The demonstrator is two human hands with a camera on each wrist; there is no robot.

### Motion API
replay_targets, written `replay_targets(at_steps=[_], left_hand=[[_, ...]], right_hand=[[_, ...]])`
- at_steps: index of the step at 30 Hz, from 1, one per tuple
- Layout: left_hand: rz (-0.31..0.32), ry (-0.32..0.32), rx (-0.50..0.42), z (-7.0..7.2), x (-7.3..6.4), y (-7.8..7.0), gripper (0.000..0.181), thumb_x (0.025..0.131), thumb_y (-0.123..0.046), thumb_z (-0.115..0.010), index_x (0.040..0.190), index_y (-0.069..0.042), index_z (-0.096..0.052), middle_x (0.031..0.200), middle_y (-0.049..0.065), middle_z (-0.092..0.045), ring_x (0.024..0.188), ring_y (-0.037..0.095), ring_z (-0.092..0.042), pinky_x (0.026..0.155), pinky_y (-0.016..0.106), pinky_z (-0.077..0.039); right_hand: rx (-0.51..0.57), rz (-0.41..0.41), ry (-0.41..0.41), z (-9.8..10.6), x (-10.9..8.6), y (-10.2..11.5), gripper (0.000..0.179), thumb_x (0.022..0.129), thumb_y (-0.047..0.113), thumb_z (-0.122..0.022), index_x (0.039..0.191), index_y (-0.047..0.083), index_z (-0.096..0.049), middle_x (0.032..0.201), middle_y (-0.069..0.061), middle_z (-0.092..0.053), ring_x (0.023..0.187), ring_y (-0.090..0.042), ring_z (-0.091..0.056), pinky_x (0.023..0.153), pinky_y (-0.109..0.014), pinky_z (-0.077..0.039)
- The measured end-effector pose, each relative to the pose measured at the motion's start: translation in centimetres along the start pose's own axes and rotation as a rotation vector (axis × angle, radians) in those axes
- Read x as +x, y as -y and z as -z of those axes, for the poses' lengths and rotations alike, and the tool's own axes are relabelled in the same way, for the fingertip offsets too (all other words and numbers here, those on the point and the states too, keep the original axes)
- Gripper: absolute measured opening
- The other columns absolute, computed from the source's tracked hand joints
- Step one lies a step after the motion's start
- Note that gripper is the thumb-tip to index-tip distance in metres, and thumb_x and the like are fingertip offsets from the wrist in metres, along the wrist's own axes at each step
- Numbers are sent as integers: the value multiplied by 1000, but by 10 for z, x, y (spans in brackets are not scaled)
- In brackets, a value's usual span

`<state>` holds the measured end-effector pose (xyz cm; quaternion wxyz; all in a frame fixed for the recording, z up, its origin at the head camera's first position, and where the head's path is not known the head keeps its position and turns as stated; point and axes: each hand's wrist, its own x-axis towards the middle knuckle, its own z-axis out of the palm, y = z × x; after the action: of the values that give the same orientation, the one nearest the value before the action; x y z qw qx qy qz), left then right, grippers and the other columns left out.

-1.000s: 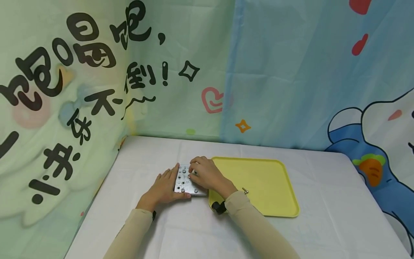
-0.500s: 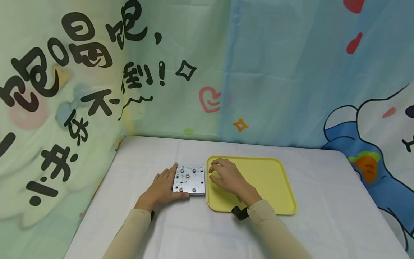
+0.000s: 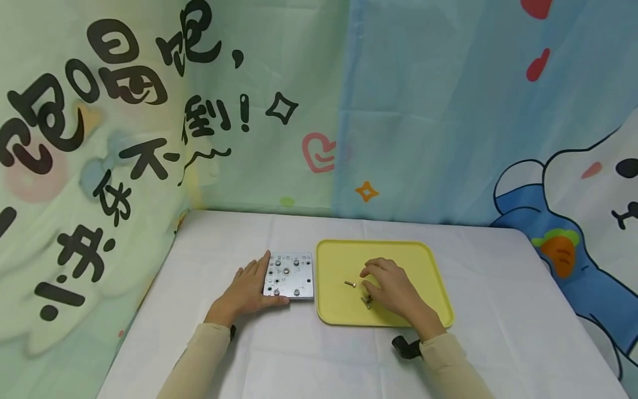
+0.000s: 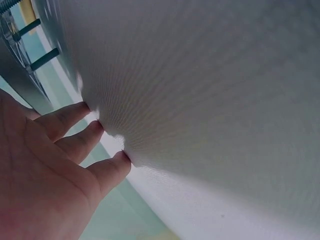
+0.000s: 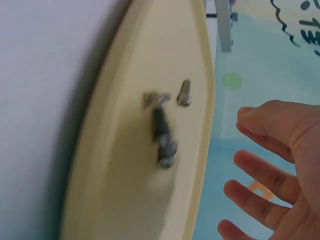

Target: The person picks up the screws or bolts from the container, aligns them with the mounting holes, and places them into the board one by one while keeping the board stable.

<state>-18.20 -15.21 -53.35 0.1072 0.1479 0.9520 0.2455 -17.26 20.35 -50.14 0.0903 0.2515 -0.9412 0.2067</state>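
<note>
A flat silver metal plate (image 3: 289,275) with holes and several screw heads lies on the white table. My left hand (image 3: 245,293) rests against its left side, with the thumb along its front edge. In the left wrist view, the straight fingers (image 4: 75,140) press on the tablecloth while screw shanks (image 4: 45,59) stick out from the plate. Over the yellow tray (image 3: 408,249) hangs my right hand (image 3: 396,288), fingers spread and bent, holding nothing. Just left of its thumb lie a lone screw (image 3: 350,284) and a small cluster of screws (image 3: 366,302), also seen blurred in the right wrist view.
The tray's left rim stands close beside the plate on the white tablecloth (image 3: 319,366). Printed cloth curtains (image 3: 259,183) hang behind the table and along its left side. A black wrist device (image 3: 406,348) sits at the right cuff.
My right hand has left the plate and moved right over the tray, uncovering the plate's screw heads and the loose screws. The left hand keeps its place by the plate.
</note>
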Motion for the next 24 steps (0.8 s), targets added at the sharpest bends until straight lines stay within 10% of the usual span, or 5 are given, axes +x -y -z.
replay_targets(at_steps=[24], left_hand=[[2, 0, -3, 0, 0, 1, 129, 74, -72, -74, 162, -9, -3, 161, 20, -26, 147, 39, -21, 118, 58, -14]], right_hand=[[-32, -146, 85, -3, -23, -25, 8, 88, 12, -75, 94, 11, -70, 111, -12, -64, 105, -39, -58, 81, -57, -49]])
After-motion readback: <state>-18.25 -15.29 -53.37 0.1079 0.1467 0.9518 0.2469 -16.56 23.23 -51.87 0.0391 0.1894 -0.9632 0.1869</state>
